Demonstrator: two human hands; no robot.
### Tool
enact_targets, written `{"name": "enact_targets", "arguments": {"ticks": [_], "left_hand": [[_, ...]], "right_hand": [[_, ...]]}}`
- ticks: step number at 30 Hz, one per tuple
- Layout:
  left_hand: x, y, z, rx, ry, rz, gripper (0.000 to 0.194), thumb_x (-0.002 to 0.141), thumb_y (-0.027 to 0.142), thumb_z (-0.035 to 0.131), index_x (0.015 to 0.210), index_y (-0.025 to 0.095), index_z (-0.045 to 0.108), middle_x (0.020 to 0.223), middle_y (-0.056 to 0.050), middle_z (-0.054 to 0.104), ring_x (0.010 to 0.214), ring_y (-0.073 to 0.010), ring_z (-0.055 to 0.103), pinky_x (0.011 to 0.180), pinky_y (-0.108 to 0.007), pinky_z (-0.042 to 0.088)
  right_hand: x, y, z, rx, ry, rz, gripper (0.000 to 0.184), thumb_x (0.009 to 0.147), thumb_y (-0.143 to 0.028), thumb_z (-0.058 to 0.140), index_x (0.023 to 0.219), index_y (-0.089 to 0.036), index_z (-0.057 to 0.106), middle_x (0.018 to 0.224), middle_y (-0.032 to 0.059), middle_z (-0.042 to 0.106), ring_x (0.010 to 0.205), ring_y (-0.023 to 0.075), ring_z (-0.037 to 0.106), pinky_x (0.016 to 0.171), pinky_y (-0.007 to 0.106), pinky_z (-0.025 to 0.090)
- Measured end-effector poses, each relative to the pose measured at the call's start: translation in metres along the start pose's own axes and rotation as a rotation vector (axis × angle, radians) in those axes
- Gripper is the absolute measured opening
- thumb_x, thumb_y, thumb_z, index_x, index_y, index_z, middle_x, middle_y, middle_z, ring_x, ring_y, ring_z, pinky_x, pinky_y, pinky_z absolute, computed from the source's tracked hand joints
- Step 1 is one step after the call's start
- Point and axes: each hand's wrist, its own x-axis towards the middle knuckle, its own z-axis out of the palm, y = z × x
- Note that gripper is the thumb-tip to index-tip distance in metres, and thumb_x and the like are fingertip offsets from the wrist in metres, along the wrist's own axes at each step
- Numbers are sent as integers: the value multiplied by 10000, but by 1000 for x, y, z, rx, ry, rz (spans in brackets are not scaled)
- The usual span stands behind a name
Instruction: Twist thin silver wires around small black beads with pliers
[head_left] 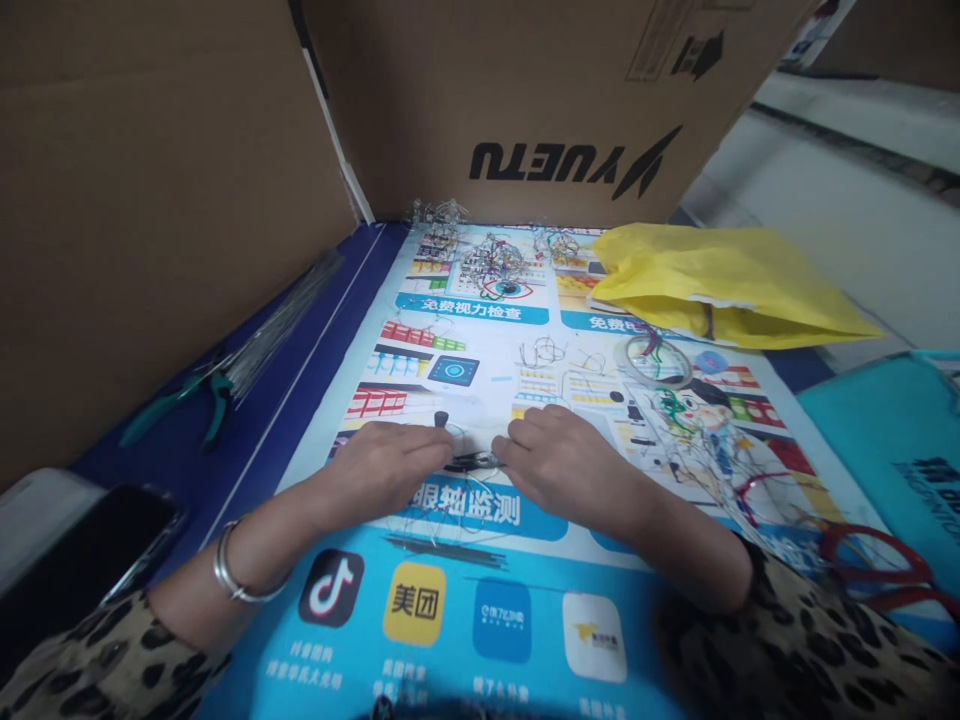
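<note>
Near the middle of the printed sheet, my left hand (394, 462) and my right hand (566, 462) face each other with fingers pinched. Between their fingertips runs a slender dark piece (471, 461) with a silvery part towards the right; its exact kind is unclear. A thin wire loop shows just above it, by the left fingertips. A small black tip (442, 418) sticks up behind the left fingers. Below the hands lie loose thin wires and a bunch of short dark wire lengths (450, 552).
Pliers with teal handles (217, 408) and long straight wires (289, 315) lie left. Tangled wire (491, 262) sits at the back. To the right are a tape roll (658, 361), yellow bag (720, 275), red-handled scissors (874, 560) and teal bag (892, 430). Cardboard walls (480, 90) stand behind and left.
</note>
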Motion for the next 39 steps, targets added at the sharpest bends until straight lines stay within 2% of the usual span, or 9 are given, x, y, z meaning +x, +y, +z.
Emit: {"name": "enact_targets", "arguments": {"ticks": [8,17,23,30,34,39], "left_hand": [[1,1,-1,-13,21,15,236,854,76,419,991,184,578,932,-35,680,832,-132,651,719,-245,550],[0,2,-1,27,-22,13,224,854,81,415,980,182,572,978,-37,673,850,-134,639,719,-244,538],[0,-1,0,-46,28,-86,173,878,148,407,915,173,575,838,-32,661,764,-131,629,666,-239,516],[-2,-5,3,-220,58,-270,150,871,153,439,938,177,572,815,-17,643,725,-111,606,636,-223,469],[0,-4,0,-292,110,-312,141,880,166,454,937,173,582,808,-17,652,733,-103,614,641,-210,476],[1,-3,-3,-370,83,-315,142,889,156,451,958,167,574,818,-25,648,732,-97,617,651,-212,494]], "right_hand": [[-2,-1,-1,3,-36,4,179,894,-171,409,825,-182,574,756,31,580,709,167,450,633,316,244],[-2,-3,1,-16,-27,0,144,882,-161,434,814,-172,560,745,33,575,691,161,451,619,311,244],[-4,-1,0,10,-26,94,155,877,-293,492,831,-177,583,782,46,578,746,169,475,639,307,258],[-6,-2,2,-5,9,118,158,888,-237,451,840,-175,588,768,47,575,738,173,468,648,313,251],[-8,-4,5,-6,19,118,120,870,-220,472,835,-178,580,766,45,570,735,180,465,645,319,250],[-8,-3,6,9,33,109,101,857,-200,483,822,-183,576,765,37,569,725,180,461,639,326,253]]}}
